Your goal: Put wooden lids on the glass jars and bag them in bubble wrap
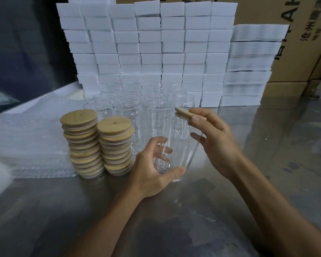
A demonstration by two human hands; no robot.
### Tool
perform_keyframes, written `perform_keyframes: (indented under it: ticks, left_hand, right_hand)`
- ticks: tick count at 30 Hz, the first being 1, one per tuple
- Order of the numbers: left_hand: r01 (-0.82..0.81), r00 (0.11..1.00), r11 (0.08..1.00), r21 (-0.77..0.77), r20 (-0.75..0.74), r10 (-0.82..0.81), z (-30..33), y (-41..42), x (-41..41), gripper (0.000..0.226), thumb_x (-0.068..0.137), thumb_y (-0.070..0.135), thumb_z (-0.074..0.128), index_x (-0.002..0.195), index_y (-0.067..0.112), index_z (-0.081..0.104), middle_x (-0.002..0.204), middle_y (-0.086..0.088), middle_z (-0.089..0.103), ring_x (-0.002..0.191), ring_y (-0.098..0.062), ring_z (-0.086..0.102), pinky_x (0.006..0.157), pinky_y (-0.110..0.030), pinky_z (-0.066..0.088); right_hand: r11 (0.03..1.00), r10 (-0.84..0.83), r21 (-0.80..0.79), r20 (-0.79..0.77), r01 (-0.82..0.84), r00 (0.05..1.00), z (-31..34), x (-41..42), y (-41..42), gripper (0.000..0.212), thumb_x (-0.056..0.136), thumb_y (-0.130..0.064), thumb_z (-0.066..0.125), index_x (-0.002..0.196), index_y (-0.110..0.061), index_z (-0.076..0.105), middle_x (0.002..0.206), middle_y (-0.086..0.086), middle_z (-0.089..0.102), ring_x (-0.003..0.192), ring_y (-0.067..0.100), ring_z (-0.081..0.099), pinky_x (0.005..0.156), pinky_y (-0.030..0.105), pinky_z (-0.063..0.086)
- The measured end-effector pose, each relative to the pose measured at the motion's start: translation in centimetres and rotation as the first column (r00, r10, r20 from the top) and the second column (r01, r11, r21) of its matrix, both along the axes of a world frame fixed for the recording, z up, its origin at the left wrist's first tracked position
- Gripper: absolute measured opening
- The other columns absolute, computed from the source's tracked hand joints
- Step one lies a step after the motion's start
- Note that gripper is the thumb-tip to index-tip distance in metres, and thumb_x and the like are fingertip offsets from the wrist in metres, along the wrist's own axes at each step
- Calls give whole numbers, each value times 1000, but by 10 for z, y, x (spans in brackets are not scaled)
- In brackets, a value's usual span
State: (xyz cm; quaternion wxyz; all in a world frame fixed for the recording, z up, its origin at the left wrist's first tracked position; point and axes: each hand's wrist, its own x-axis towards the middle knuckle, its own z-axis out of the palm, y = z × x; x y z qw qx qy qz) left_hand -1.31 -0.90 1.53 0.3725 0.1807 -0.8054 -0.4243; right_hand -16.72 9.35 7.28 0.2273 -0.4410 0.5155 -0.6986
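Left hand [152, 169] gripping glass jar [176, 153]; right hand [213, 138] pinching wooden lid [188, 114] — above jar rim

One head-worn camera looks forward and down, close over the table [267, 145].

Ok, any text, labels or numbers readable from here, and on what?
"AH": large dark letters, turned sideways and cut off by the frame edge, on the cardboard box at upper right.
Column of Chinese characters beside them on the same box: too blurred to read.
Faint marks on the glass jars: too small to read.
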Motion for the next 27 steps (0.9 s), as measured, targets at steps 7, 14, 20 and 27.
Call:
perform_keyframes:
  ticks: [7,14,20,27]
  left_hand:
    - [49,998,998,48,38,-50,-1,0,-2,76,58,59,78,123,37,45,109,16,68,100,-10,61,67,-24,41]
    - [9,995,998,-56,102,-4,-3,2,-1,79,59,68,76,125,42,41,112,18,57,100,-2,59,67,-24,52]
    - [23,996,999,32,82,-25,-2,2,-2,82,52,59,86,120,41,45,94,7,64,77,-17,67,64,-35,58]
    - [5,999,999,42,31,-6,-3,4,-1,75,53,50,83,118,38,48,91,24,56,66,-4,60,58,-18,46]
  right_hand:
    - [994,107,42,-54,-104,993,-11,2,-2,75,78,-48,77,143,-47,40,137,-11,64,126,12,62,97,33,49]
    - [981,82,190,-197,-44,977,-23,3,-3,87,59,-37,93,136,-28,51,131,-8,64,116,13,67,100,46,56]
    - [990,-3,139,-199,31,980,-46,17,-6,77,60,-43,89,127,-35,52,116,-9,70,112,9,68,94,34,56]
    - [979,-56,186,-159,86,986,-57,27,-9,93,54,-54,86,135,-32,48,119,-12,68,112,0,65,97,27,48]
